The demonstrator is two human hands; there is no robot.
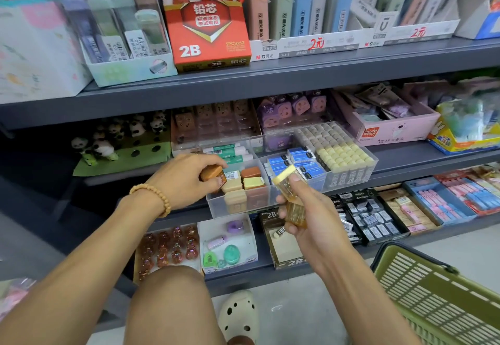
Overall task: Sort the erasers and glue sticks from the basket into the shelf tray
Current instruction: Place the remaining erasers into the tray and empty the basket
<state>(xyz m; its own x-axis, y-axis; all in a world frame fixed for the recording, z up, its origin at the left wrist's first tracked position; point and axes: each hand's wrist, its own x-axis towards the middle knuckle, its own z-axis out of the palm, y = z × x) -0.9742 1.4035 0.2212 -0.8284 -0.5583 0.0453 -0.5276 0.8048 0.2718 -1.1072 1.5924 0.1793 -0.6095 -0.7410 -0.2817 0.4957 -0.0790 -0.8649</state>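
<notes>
Brown eraser (212,174) in left hand (186,179) over clear tray (238,204)

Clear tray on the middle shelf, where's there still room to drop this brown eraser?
The clear tray has bare room along its near-left front, beside the stacked erasers. Behind them, glue sticks crowd it; right of them, blue boxes fill their section.

Counting what I can: two hands, one green plastic basket (438,298), one red 2B lead box (209,33), one clear plastic shelf tray (216,204), three green-labelled glue sticks (230,152) or so.
</notes>
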